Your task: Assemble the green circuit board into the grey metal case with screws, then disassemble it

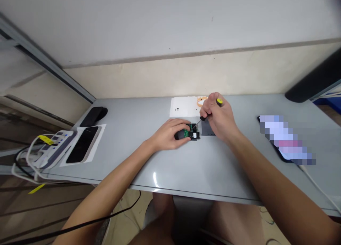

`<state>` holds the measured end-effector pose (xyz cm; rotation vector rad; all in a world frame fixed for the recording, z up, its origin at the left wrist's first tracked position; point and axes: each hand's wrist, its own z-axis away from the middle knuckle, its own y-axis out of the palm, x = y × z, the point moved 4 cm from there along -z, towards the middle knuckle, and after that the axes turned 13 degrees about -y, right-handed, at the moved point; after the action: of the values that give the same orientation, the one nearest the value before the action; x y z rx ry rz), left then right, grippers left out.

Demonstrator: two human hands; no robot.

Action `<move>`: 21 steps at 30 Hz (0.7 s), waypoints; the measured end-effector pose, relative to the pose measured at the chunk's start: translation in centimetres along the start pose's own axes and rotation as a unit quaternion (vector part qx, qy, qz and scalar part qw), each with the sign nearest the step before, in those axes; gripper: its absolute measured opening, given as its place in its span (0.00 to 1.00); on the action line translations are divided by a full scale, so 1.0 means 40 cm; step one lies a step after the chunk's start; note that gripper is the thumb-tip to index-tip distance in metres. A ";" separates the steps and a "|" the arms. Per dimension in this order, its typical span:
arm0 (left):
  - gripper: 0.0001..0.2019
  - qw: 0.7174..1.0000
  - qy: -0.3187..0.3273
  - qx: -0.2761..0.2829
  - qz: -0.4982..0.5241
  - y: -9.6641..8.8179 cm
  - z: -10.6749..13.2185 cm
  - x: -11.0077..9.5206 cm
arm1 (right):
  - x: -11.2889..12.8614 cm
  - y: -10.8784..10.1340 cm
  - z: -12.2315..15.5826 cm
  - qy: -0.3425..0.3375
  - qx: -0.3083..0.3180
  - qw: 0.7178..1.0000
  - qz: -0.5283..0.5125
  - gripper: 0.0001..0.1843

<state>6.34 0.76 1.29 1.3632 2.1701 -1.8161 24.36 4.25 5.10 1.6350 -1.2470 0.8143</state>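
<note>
My left hand is closed around a small black device, its opened body showing a green circuit board and a black part with a white label. The fingers and thumb press it from both sides against the table. In my right hand is a screwdriver with a black and yellow handle, tilted, its thin metal shaft pointing down to the left. The tip meets the device near the board; exact contact is too small to tell. A dark grey flat piece lies beside the device, partly hidden under my right hand.
White paper behind my hands bears several tiny dark pieces and an orange cartoon figure. At left are a phone on white paper, a black object and a power strip with cables. A lit, cabled phone lies right.
</note>
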 end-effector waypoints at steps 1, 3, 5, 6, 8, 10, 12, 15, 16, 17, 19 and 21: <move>0.09 1.000 0.003 -0.004 0.000 0.000 0.000 -0.001 | 0.002 0.000 0.000 -0.016 -0.002 1.000 0.019 0.33; 0.09 1.000 0.007 -0.010 0.001 0.001 0.000 -0.001 | 0.006 0.004 -0.002 -0.030 0.007 0.999 0.021 0.31; 0.09 1.000 0.008 -0.009 0.002 0.001 0.000 0.000 | 0.008 0.009 -0.003 -0.021 0.025 0.999 -0.008 0.29; 0.09 1.000 0.007 -0.008 0.002 0.001 0.000 0.001 | 0.009 0.010 -0.004 -0.015 0.031 0.999 -0.021 0.28; 0.10 1.000 0.008 -0.006 0.003 0.001 0.000 0.001 | 0.007 0.009 -0.004 -0.003 0.036 0.999 -0.038 0.27; 0.10 1.000 0.012 -0.008 0.004 -0.001 0.000 0.001 | 0.002 0.005 -0.004 0.015 0.031 0.998 -0.053 0.31; 0.10 1.000 0.014 -0.010 0.003 -0.001 0.001 0.001 | -0.002 0.004 -0.002 0.031 0.026 0.997 -0.061 0.36; 0.10 1.000 0.014 -0.012 0.000 0.001 0.001 0.003 | 0.005 0.011 -0.002 0.023 0.030 0.998 -0.053 0.34; 0.10 1.000 0.014 -0.014 0.000 0.001 0.001 0.003 | 0.010 0.015 -0.002 0.020 0.036 0.998 -0.055 0.32; 0.10 1.000 0.017 -0.017 0.000 0.001 0.001 0.003 | 0.014 0.020 -0.001 0.020 0.043 0.997 -0.058 0.30; 0.10 0.999 0.023 -0.022 0.000 0.000 0.000 0.002 | 0.024 0.027 0.001 0.015 0.065 0.997 -0.047 0.29; 0.10 0.999 0.028 -0.023 0.000 -0.001 0.000 0.000 | 0.032 0.025 0.002 -0.012 0.083 0.996 0.014 0.27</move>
<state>6.31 0.76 1.32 1.4225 2.2239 -1.7374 23.76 3.61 6.46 1.7673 -1.2492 0.9381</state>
